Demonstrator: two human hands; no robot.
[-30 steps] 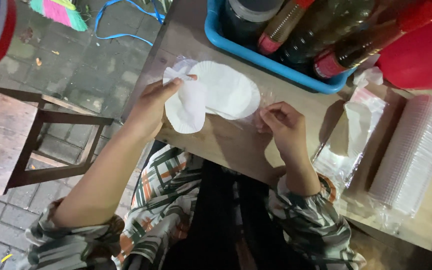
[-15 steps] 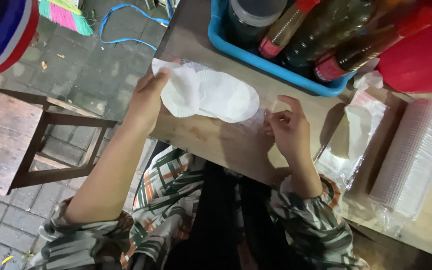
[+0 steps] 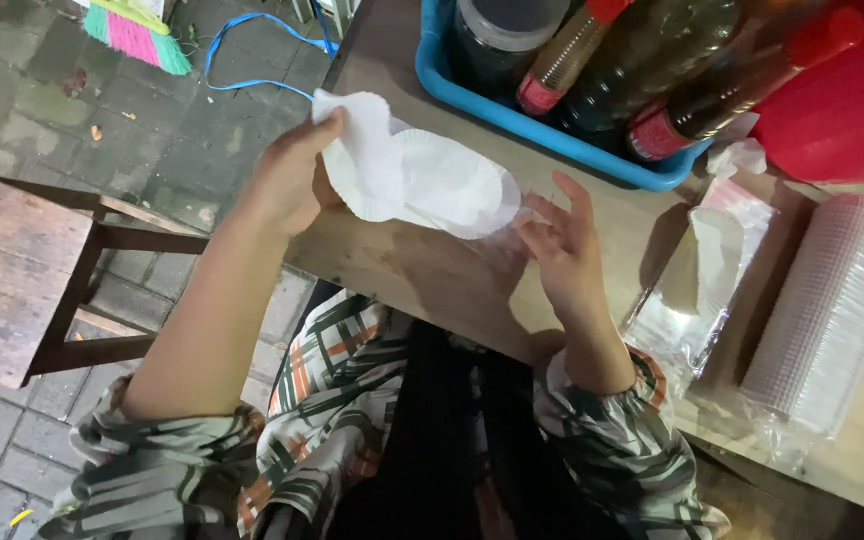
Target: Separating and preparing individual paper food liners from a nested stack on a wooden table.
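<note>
Thin white fluted paper liners (image 3: 432,185), a nested oval stack, sit at the near left corner of the scuffed wooden worktop (image 3: 422,270); grey brick paving below, wooden stool (image 3: 22,270) off the left edge. Left hand (image 3: 287,185) fingers pinched shut on the top liner, peeling it up off the stack. Right hand (image 3: 567,250) fingers spread open, tips touching clear plastic wrap (image 3: 532,210) at the stack's right edge; blue tray (image 3: 552,135) of bottles just behind.

Since a second ago we see the left hand (image 3: 287,185) lift the top paper liner (image 3: 362,155) higher off the stack of liners (image 3: 457,190), curling it upright, while the right hand (image 3: 562,250) opens its fingers and rises slightly from the wooden table (image 3: 432,275).
</note>
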